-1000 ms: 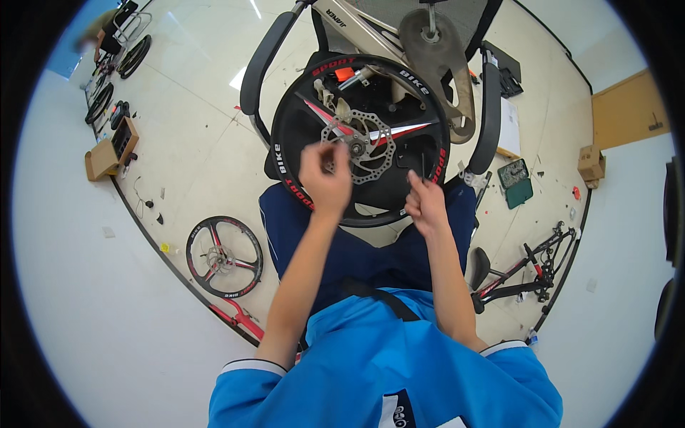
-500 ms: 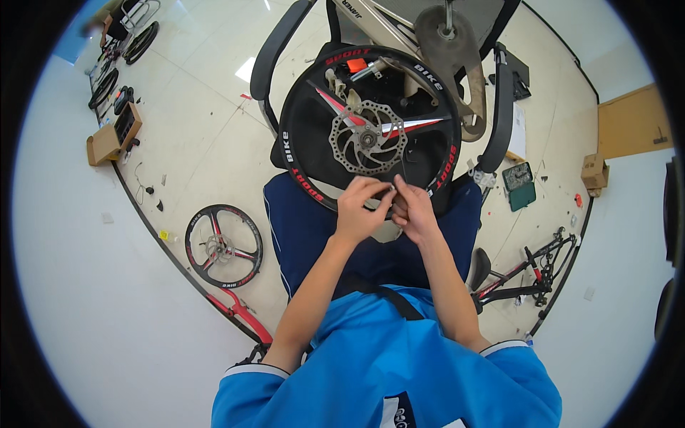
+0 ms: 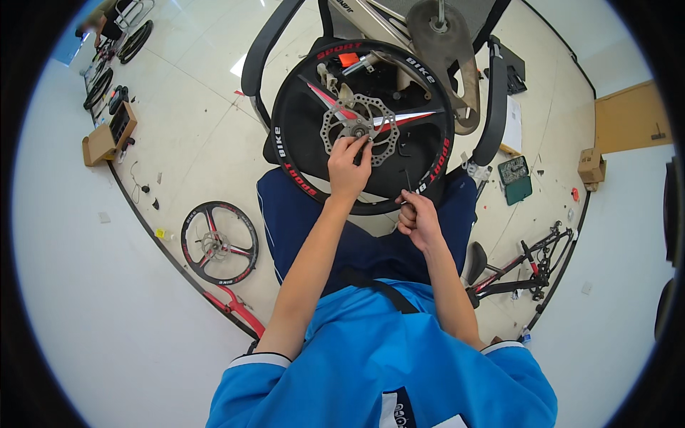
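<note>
A bicycle wheel [image 3: 280, 118] with a black rim and three red, white and black spokes lies across my lap and a black chair seat. On its hub sits a silver brake disc [image 3: 387, 121] with holes. My left hand [image 3: 349, 170] is over the disc, fingertips pinched together beside the hub; anything between them is too small to make out. My right hand [image 3: 417, 220] is at the near right rim, closed around a thin dark hex key [image 3: 408, 178] that points away from me. A small L-shaped black key [image 3: 404, 146] lies between the spokes.
A grey bicycle frame [image 3: 378, 25] rests on the chair beyond the wheel. Another wheel [image 3: 217, 242] lies on the floor at left, near a red frame part [image 3: 235, 305]. To the right are a green tool case [image 3: 516, 182] and a black-red frame [image 3: 524, 269]. A person [image 3: 107, 25] is far left.
My hands have moved apart. The left went forward and left onto the disc near the hub; the right shifted slightly right and nearer, keeping the hex key.
</note>
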The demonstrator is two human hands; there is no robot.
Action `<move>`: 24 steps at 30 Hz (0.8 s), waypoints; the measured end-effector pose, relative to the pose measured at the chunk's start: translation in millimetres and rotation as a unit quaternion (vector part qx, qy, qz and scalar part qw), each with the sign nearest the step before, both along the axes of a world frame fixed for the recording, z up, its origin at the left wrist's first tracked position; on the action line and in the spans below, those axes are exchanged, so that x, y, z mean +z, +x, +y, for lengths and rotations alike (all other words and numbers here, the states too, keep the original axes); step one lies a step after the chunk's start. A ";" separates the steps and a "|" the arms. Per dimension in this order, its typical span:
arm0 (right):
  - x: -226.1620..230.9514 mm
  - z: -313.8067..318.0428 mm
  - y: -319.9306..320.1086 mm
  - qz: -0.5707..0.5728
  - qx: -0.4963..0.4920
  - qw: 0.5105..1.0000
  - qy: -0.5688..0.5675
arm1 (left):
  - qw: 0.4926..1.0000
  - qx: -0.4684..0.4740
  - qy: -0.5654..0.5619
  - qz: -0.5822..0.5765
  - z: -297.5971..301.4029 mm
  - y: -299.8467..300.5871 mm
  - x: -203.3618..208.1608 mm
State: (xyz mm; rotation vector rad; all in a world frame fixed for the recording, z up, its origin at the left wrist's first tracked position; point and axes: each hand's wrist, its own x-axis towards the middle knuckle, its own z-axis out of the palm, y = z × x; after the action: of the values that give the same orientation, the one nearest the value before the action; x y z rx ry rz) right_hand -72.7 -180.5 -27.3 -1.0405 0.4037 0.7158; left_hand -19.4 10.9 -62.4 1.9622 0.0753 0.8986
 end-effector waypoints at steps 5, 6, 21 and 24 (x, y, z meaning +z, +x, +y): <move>2.5 4.5 3.7 -0.010 0.007 1.000 -0.002 | 1.000 0.014 -0.019 -0.006 -4.1 0.4 -0.8; 3.7 6.4 5.3 -0.014 0.010 1.000 -0.004 | 1.000 0.018 -0.022 -0.014 -4.5 2.3 -1.4; 23.6 34.8 54.0 -0.279 -0.018 0.946 -0.166 | 1.000 0.020 0.003 -0.021 -5.3 0.3 -5.9; 34.2 44.7 71.5 -0.321 0.024 0.925 -0.201 | 1.000 0.017 0.006 -0.022 -3.6 -0.5 -6.3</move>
State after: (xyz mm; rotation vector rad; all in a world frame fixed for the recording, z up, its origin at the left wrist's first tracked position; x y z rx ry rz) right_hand -1.2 -135.8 6.9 -1.6053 -0.0551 0.2988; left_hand -20.0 7.4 -68.7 1.9567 0.0768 0.9665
